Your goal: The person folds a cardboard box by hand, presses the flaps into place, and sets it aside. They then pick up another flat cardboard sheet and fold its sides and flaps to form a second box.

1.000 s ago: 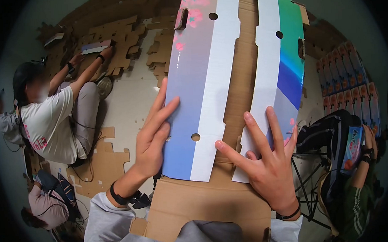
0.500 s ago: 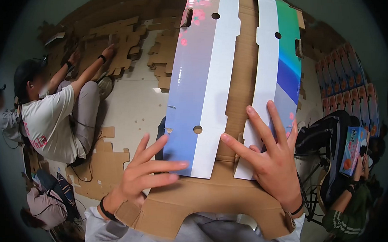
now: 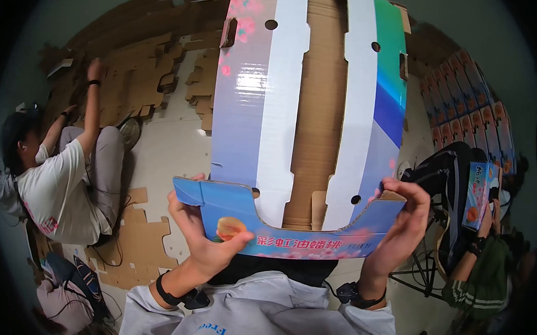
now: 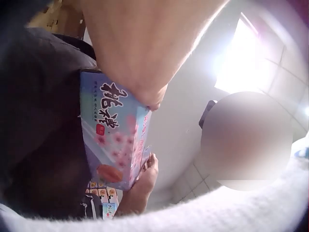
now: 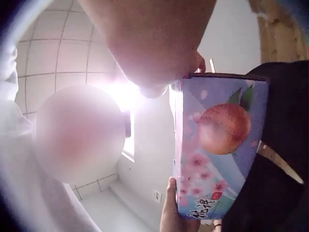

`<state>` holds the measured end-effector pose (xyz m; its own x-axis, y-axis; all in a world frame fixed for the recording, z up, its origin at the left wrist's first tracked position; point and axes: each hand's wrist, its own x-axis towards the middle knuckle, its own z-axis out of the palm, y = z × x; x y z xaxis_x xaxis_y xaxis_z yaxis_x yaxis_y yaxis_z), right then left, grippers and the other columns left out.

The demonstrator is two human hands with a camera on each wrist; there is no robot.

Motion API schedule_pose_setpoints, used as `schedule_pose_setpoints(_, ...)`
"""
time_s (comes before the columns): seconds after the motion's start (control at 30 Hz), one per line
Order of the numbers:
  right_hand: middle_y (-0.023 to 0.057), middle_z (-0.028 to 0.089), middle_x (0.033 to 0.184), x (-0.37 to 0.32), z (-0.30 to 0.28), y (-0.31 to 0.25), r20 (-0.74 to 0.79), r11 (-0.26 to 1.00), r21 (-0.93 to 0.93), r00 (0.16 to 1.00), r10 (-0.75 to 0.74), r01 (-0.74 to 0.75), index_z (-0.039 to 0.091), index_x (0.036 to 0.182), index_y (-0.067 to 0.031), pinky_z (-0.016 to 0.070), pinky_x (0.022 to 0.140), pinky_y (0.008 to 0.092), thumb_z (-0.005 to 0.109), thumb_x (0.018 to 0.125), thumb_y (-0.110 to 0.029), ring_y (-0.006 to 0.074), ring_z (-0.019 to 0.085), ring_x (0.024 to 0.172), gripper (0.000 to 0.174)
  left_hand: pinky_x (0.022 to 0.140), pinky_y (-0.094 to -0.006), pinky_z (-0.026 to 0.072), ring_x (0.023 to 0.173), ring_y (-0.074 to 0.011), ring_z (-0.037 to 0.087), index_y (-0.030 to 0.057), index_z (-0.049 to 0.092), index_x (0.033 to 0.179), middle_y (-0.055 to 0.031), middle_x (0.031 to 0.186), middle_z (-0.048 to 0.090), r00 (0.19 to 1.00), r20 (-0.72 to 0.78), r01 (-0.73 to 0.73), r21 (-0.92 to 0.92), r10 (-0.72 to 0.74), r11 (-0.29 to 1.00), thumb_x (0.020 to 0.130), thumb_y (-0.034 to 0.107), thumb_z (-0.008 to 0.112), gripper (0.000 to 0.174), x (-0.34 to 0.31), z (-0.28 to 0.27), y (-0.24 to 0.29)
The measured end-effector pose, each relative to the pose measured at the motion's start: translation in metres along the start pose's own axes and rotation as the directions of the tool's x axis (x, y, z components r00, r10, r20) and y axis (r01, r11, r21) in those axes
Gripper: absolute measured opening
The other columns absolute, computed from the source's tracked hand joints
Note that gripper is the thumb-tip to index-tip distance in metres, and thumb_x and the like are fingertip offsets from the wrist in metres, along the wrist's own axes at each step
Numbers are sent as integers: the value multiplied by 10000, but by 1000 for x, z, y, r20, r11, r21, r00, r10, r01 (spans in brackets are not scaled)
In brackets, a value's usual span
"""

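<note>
A printed cardboard box [image 3: 237,127] lies in front of the person, its two long side panels folded inward over a brown inside with a gap between them. The near end flap [image 3: 295,241] stands raised, its blue printed face with lettering and a peach toward the person. The left hand [image 3: 209,242] grips the flap's left part, thumb on the printed face, fingers behind. At the flap's right end the right hand [image 3: 400,230] holds the edge, fingers over the top. In the left wrist view the box [image 4: 113,125] shows its printed side; the right wrist view shows a large peach on the box [image 5: 217,145].
On the left a person in a white shirt [image 3: 60,188] sits beside flat cardboard sheets [image 3: 127,78]. To the right, another person's hands hold a printed box [image 3: 476,197], with stacked printed boxes [image 3: 470,129] behind. More cardboard [image 3: 134,245] lies on the floor [image 3: 171,142] at left.
The near flap has swung up from lying flat toward the person. Both hands have moved from the panels to its ends and grip it. The person at left has raised an arm.
</note>
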<state>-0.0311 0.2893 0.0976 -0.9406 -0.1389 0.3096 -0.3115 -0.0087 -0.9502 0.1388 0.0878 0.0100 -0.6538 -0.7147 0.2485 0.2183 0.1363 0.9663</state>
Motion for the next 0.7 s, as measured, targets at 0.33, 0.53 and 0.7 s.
schedule_pose_setpoints(0.33,100,485,1088,0,6,21,128,960,-252,987,-93,124,589,1189,-27,401,907,337,697,939,-268,201,507,980,364,1196,-500,341,1475,-404,347,-55,237,1620,-281,1578,316,941,309,-253,377,137,891,836,478,863,1136,41,-24,-1)
schedule_pose_setpoints(0.53,25,481,747,14,-22,27,227,972,-121,959,-170,201,541,905,-60,345,687,330,730,944,-343,156,462,752,342,1214,-517,325,1500,-422,351,-34,273,1612,-311,1622,285,920,353,-262,237,168,936,849,405,858,1057,40,-21,-1)
schedule_pose_setpoints(0.7,44,453,587,22,-23,16,187,731,-488,876,-445,476,526,688,-26,295,549,333,575,1055,-304,179,397,570,462,1214,-516,335,1510,-421,352,-33,280,1597,-298,1635,270,949,293,59,186,-113,981,853,406,860,1041,17,-19,-2)
